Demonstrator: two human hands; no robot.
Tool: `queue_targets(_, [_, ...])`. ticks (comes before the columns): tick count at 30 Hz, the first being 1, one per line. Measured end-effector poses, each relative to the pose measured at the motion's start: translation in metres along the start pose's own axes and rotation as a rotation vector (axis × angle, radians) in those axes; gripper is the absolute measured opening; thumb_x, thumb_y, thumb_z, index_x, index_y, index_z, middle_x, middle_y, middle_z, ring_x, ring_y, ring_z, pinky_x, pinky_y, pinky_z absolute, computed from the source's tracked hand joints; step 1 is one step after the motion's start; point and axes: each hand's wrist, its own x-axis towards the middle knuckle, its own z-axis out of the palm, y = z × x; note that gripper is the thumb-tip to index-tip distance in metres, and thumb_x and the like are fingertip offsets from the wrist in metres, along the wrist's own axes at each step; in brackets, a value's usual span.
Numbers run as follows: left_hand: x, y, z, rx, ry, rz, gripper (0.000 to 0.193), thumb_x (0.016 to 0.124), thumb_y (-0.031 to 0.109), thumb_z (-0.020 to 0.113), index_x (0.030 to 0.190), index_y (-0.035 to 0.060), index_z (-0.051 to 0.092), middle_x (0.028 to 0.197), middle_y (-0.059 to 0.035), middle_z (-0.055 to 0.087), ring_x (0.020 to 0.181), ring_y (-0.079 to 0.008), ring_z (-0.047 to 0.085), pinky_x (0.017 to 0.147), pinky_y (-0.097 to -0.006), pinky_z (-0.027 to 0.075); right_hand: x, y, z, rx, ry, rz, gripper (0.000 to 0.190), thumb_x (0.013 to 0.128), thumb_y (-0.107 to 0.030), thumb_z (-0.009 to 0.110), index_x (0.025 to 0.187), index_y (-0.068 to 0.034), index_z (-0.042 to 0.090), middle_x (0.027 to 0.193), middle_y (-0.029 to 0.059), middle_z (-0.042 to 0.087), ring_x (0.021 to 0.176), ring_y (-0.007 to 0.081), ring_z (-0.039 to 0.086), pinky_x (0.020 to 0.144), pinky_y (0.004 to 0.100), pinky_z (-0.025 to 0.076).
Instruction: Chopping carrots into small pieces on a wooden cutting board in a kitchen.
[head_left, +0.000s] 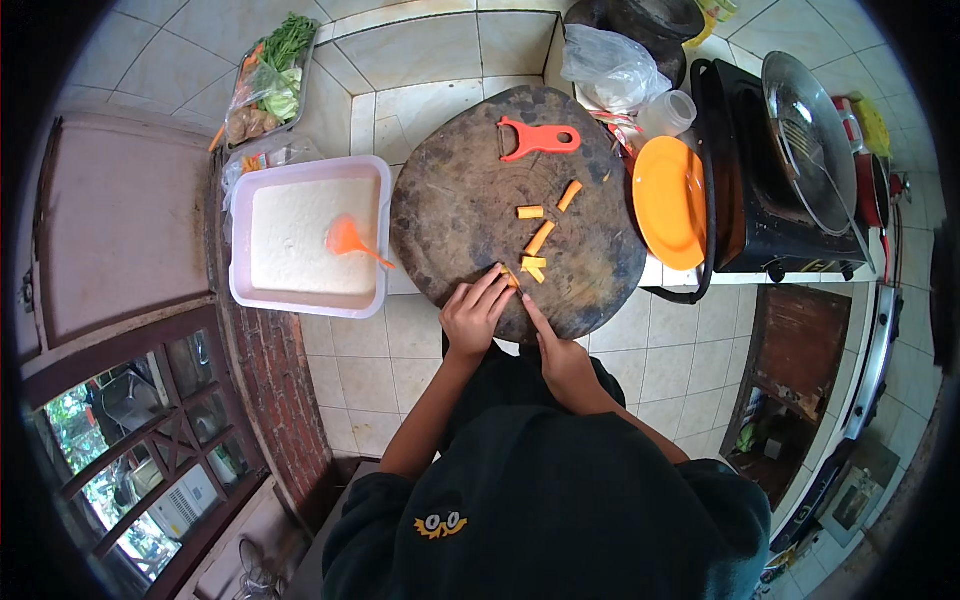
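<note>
At the near edge of a round wooden chopping board, my left hand presses a piece of orange vegetable, probably carrot, under its fingertips. My right hand grips a knife, its forefinger laid along the top; most of the handle is hidden in the palm. The blade is beside the held piece, close to my left fingertips. Several cut carrot pieces lie loose just beyond both hands. Farther up the board rests a red peeler.
Left of the board stands a pale plastic tub of white batter-like mixture with an orange ladle. A tray of vegetables sits behind it. On the right are an orange plate, a clear plastic jar and a gas stove bearing a wok.
</note>
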Motion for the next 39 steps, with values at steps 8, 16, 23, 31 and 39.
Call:
queue_targets(8, [0.0,-0.002,-0.001,-0.008,-0.014,-0.01,0.02,0.067,0.011,0.075,0.087,0.0073,0.072,0.101,-0.0022,0.068,0.068,-0.0168,0.06,0.061,-0.0251,0.049,0.006,-0.013,-0.006,-0.186,-0.199,0.225,0.07,0.083,-0.002,0.043,0.144,-0.029,0.023,0.061,0.0214,0.058,0.057,0.0385,0.06,0.056,0.0464,0.05])
queue_targets(16, [0.001,-0.003,0.001,-0.029,-0.001,0.012,0.021,0.065,0.009,0.075,0.086,0.0065,0.071,0.097,-0.0033,0.069,0.068,-0.0165,0.062,0.06,-0.0243,0.049,0.017,-0.013,-0.006,-0.241,-0.296,0.287,0.073,0.084,-0.004,0.043,0.144,-0.035,0.017,0.061,0.0227,0.058,0.06,0.0409,0.061,0.059,0.0491,0.05])
queue_targets(23, [0.0,-0.002,0.004,-0.033,0.033,-0.018,0.02,0.067,0.012,0.076,0.085,0.0075,0.071,0.096,-0.0031,0.069,0.072,-0.016,0.063,0.06,-0.025,0.049,0.023,-0.004,-0.011,-0.071,-0.268,0.275,0.06,0.092,-0.012,0.041,0.143,-0.035,0.02,0.064,0.0261,0.058,0.061,0.0438,0.06,0.06,0.0504,0.05])
queue_targets(31, [-0.006,-0.007,0.009,0.0,0.031,0.021,0.017,0.068,0.014,0.075,0.083,0.0072,0.071,0.096,-0.0035,0.069,0.077,-0.0154,0.065,0.061,-0.025,0.048,-0.003,0.01,-0.014,-0.057,-0.187,0.197,0.056,0.093,-0.013,0.041,0.143,-0.029,0.022,0.064,0.0259,0.057,0.06,0.0418,0.06,0.057,0.0489,0.048])
queue_targets(39, [-0.003,0.001,0.004,-0.018,0.038,-0.054,0.022,0.066,0.015,0.076,0.087,0.0078,0.072,0.098,-0.0011,0.069,0.069,-0.016,0.06,0.062,-0.0258,0.049,0.012,0.007,-0.004,-0.088,0.004,0.005,0.056,0.09,-0.006,0.046,0.141,-0.023,0.032,0.061,0.0227,0.055,0.055,0.0379,0.059,0.052,0.0443,0.047])
